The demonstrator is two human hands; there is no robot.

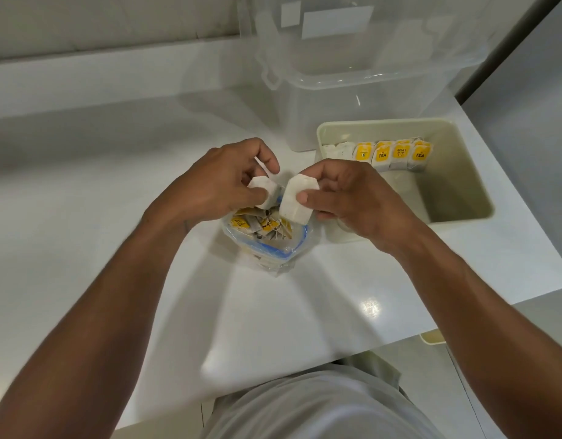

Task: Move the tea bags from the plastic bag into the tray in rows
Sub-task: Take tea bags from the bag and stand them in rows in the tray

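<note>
A clear plastic bag point(270, 248) with a blue zip edge stands on the white counter, holding several tea bags with yellow tags. Just above its mouth, my left hand point(219, 182) pinches one white tea bag point(264, 190). My right hand point(346, 198) pinches a second white tea bag point(297, 201) between thumb and fingers. A thin string runs between the two tea bags. To the right sits the cream tray point(463, 198). One row of tea bags point(390, 155) stands along its far wall, most with yellow tags facing me.
A large clear plastic storage box point(362, 90) stands behind the tray, close to its far rim. The counter's edge point(463, 318) runs diagonally at the right, with a floor drop beyond. A grey wall panel point(527, 74) rises at the far right.
</note>
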